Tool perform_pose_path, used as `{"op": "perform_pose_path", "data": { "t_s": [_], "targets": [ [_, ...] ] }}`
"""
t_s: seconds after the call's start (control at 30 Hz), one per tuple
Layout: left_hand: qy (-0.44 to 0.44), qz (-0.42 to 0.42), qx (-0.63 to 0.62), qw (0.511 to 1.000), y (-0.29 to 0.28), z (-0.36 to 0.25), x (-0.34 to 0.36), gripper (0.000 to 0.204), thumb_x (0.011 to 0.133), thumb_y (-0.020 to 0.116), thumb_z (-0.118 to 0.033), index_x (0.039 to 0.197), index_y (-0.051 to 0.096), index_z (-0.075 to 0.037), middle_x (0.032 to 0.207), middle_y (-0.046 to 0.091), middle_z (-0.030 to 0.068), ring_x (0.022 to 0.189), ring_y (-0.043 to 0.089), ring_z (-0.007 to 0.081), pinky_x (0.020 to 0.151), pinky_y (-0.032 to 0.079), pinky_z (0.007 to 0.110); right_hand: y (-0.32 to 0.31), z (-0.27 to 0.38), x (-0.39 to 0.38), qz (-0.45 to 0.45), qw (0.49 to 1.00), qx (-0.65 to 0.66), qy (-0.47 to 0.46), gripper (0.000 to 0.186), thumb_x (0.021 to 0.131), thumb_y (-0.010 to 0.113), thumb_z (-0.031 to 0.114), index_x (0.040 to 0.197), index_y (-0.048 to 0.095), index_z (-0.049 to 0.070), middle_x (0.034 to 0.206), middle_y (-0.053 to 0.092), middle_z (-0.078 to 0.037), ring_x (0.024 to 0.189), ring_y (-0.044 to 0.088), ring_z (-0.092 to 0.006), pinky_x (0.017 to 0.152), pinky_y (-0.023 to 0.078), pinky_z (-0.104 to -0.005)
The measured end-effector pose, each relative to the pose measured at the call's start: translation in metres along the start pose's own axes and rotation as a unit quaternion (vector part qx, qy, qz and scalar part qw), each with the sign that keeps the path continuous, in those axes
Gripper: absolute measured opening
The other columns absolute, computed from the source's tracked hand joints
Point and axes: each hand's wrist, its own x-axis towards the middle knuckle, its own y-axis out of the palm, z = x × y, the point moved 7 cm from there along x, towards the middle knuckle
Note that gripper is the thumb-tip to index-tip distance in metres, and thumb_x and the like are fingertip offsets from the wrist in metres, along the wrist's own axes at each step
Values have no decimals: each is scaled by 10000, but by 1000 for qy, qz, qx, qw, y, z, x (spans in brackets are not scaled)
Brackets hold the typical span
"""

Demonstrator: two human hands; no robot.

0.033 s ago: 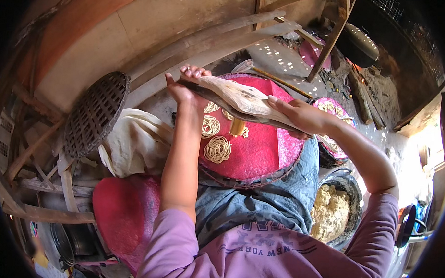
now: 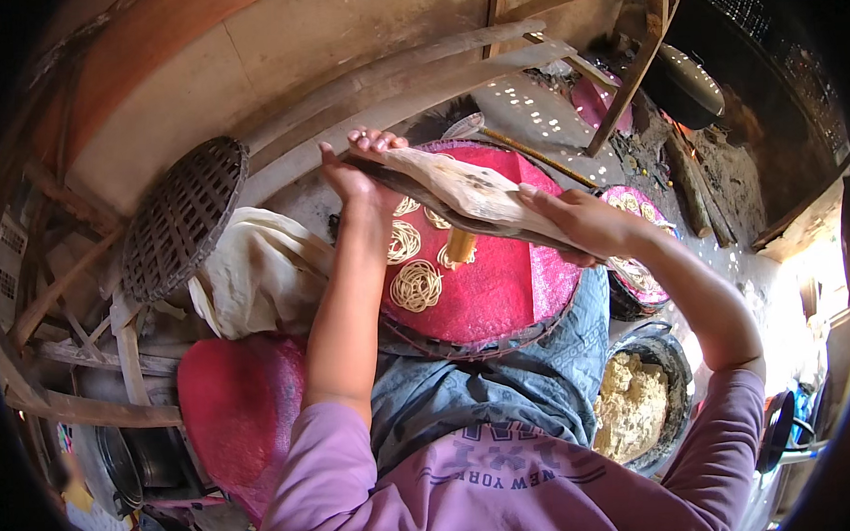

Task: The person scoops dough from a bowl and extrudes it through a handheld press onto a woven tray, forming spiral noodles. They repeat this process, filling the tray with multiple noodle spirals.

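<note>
A long wooden hand press [image 2: 469, 191] is held slantwise above a round tray with a red cover [image 2: 506, 309]. My left hand [image 2: 358, 174] is closed round its far left end, fingers curled over the top and thumb sticking up. Closed on its right end is my right hand [image 2: 583, 224], with the thumb along the top. A yellowish cylinder [image 2: 460, 246] hangs below the press's middle, close over the cover. Several flat coils of pale dough strands [image 2: 415, 285] lie left of it. One partly hidden coil [image 2: 443, 256] is beside the cylinder.
To the right stand a smaller tray with more coils [image 2: 632, 202] and a dark basin of crumbly dough [image 2: 629, 403]. At left are a woven basket [image 2: 187, 218], a pale cloth [image 2: 257, 271] and a red sheet [image 2: 233, 403]. A thin stick [image 2: 538, 157] lies behind the tray.
The press and its cylinder have shifted slightly to the right over the tray. More of the coil beside the cylinder shows now. Both hands keep their hold.
</note>
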Motion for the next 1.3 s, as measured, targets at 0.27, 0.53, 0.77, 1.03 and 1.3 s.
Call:
{"op": "perform_pose_path", "data": {
  "t_s": [0.27,0.53,0.77,1.03,1.3],
  "targets": [
    [16,4,15,1000,48,-4,2,477,913,298,-534,672,454,-153,565,418,-29,551,417,151,641,385,333,-4,11,-8,-80,996,32,-31,752,904,388,714,841,671,19,532,462,-18,489,510,-129,466,417,-301],
    [-27,-133,-36,990,26,35,-13,621,912,217,-663,620,384,-140,529,331,5,515,352,178,591,339,350,-6,-24,-16,-102,994,46,-18,666,938,444,627,836,661,6,540,420,8,497,449,-105,461,372,-301],
    [-175,-134,373,901,14,42,-33,822,942,132,-690,1373,432,-57,1231,611,115,1151,533,223,1011,363,417,3,-50,-10,-85,984,146,-51,620,959,441,584,943,684,15,558,446,29,486,410,-71,445,328,-281],
    [-364,2,692,624,-25,76,-92,877,946,179,-697,1424,388,8,1310,565,203,1328,425,264,1122,255,368,9,-60,-20,-96,974,193,-76,572,990,435,515,1054,680,2,586,472,33,504,424,-58,451,343,-253],
    [-420,-2,719,553,-37,74,-92,818,977,185,-646,1327,507,20,1253,574,166,1204,493,229,1056,341,342,3,-72,-8,-141,967,186,-97,558,992,439,498,979,675,-7,583,472,25,509,446,-60,454,354,-262]
  ]
}}
